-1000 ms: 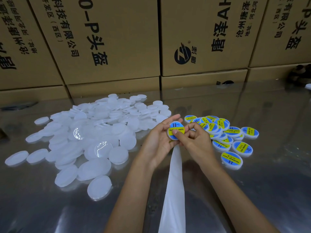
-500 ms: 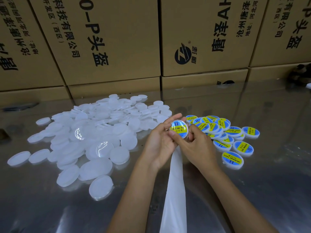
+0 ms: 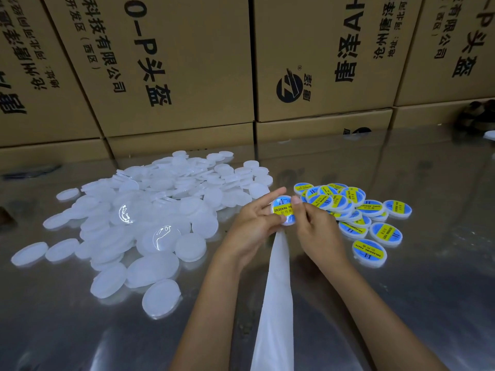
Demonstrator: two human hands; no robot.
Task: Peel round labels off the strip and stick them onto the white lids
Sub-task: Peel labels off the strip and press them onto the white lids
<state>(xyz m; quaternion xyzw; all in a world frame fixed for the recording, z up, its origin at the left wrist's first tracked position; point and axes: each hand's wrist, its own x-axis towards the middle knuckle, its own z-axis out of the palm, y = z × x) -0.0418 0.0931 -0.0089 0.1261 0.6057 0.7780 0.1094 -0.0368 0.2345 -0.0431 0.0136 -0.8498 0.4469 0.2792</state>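
A white lid with a blue and yellow round label is held upright between both hands above the table. My left hand grips its left edge, fingers stretched behind it. My right hand pinches its right side, the thumb pressing on the label face. A white backing strip hangs from under the hands toward me. A big heap of plain white lids lies to the left. A pile of labelled lids lies to the right.
The table top is shiny reflective metal. Stacked cardboard boxes with black print form a wall along the far edge. A dark object sits at the far right by the boxes.
The labelled lid has turned between the hands and shifted slightly right. My right thumb now presses on its face.
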